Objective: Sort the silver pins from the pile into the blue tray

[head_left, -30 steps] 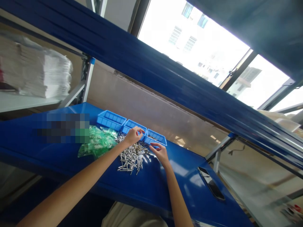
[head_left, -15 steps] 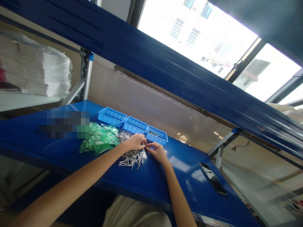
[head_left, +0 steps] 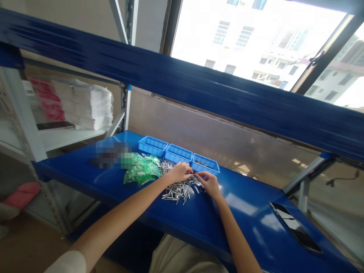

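Many small silvery metal pins lie in a loose pile on the blue table. My left hand is over the pile, its fingers pinched together around something too small to make out. Just to its right, my right hand is also closed in a pinch, fingertips nearly meeting those of the left. Behind the hands stand three blue trays in a row: the right tray holds some metal pins, while the middle tray and left tray show none. Green plastic bags lie left of the pile.
A phone lies on the table at the right. A blurred dark object is at the left. A blue shelf beam crosses above, and wrapped white stacks sit on a side shelf.
The head view has turned, so the table and hands appear farther right and more of the left shelf shows. Both hands remain close together in a pinch over the pins.
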`<state>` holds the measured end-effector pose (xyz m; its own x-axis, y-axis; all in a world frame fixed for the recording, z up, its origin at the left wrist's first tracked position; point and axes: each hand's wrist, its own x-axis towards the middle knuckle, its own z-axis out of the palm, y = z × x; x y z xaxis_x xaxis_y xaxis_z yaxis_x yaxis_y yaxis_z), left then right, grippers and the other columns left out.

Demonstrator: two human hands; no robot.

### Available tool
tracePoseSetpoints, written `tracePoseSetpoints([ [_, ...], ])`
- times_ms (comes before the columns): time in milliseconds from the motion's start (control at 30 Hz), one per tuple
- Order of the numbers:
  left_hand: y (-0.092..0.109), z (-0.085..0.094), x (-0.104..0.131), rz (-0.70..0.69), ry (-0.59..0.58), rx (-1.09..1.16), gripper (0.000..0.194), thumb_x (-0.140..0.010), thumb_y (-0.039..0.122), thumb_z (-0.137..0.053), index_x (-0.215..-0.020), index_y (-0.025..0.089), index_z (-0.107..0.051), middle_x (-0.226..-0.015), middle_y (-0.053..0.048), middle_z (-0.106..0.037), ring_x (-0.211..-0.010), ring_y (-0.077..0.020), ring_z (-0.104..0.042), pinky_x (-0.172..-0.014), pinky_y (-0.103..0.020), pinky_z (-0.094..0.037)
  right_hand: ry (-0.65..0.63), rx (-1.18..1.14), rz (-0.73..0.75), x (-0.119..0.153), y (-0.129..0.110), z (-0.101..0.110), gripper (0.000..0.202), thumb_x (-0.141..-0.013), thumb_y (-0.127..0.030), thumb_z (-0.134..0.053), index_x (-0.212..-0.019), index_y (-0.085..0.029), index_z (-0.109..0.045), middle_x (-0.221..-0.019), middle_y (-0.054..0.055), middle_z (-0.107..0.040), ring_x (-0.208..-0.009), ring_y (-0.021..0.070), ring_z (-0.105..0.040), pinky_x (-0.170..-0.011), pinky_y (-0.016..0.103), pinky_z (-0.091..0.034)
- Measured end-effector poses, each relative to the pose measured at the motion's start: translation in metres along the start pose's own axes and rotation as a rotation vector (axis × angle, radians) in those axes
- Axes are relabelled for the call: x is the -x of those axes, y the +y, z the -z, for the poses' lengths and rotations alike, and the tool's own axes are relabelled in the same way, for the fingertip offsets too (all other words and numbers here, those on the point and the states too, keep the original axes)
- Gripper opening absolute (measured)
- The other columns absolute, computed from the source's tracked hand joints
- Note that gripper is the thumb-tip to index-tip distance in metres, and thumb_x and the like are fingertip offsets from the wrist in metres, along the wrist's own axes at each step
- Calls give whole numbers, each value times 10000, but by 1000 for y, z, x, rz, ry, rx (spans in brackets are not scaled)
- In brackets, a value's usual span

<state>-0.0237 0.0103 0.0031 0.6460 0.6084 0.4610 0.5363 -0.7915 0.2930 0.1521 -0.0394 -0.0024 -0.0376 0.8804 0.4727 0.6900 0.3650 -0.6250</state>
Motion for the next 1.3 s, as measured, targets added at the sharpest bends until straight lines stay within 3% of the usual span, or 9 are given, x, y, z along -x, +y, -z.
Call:
tracePoseSetpoints([
  [200, 2, 5, -3, -19, 100, 207, 209, -799, 331, -523, -843, 201, -680, -785, -23, -602, -748, -126, -542, -687, -248, -404, 41, -190, -64, 0, -9, 1, 408, -717, -518, -541, -791, -139, -672, -623, 56, -631, -471, 126, -489, -446, 248, -382],
  [467, 2, 3, -9, 134, 278, 383, 229, -714, 390, -611, -729, 168, -669, -801, -23, -562, -684, -106, -510, -625, -241, -426, 46, -122, -59, 0, -17, 2, 371, -697, -503, -567, -756, -154, -680, -672, 66, -645, -480, 119, -482, -458, 251, -390],
  [567, 1, 3, -9, 143, 277, 382, 253, -702, 414, -615, -712, 167, -670, -791, -26, -554, -692, -112, -513, -633, -248, -430, 102, -222, -100, -1, -21, 3, 380, -713, -498, -554, -789, -143, -665, -741, 76, -652, -496, 111, -490, -452, 240, -391],
  [767, 7, 3, -5, 50, 116, 283, 192, -721, 366, -607, -721, 188, -680, -826, -31, -564, -736, -129, -533, -673, -261, -428, 95, -277, -129, -2, -21, 1, 407, -692, -521, -563, -778, -135, -660, -726, 65, -649, -455, 90, -476, -429, 230, -382],
  [1067, 1, 15, -8, 332, 395, 125, 199, -758, 218, -504, -910, 163, -620, -799, -37, -578, -714, -146, -535, -693, -279, -426, 204, -277, -309, -6, -12, 17, 448, -669, -536, -565, -819, -127, -669, -673, 76, -637, -467, 114, -508, -390, 217, -383],
  [1200, 1, 15, -8, 371, 409, 96, 190, -748, 197, -483, -879, 164, -617, -800, -39, -581, -735, -154, -541, -714, -283, -419, 152, -340, -384, -7, -9, 26, 458, -605, -535, -621, -793, -121, -680, -629, 62, -618, -452, 105, -496, -367, 205, -376],
  [1300, 3, 12, -8, 363, 378, 91, 184, -754, 214, -475, -869, 173, -614, -796, -35, -584, -744, -158, -542, -732, -293, -412, 140, -432, -398, -12, -9, 27, 456, -599, -514, -634, -844, -132, -675, -735, 73, -644, -512, 113, -533, -371, 192, -379],
])
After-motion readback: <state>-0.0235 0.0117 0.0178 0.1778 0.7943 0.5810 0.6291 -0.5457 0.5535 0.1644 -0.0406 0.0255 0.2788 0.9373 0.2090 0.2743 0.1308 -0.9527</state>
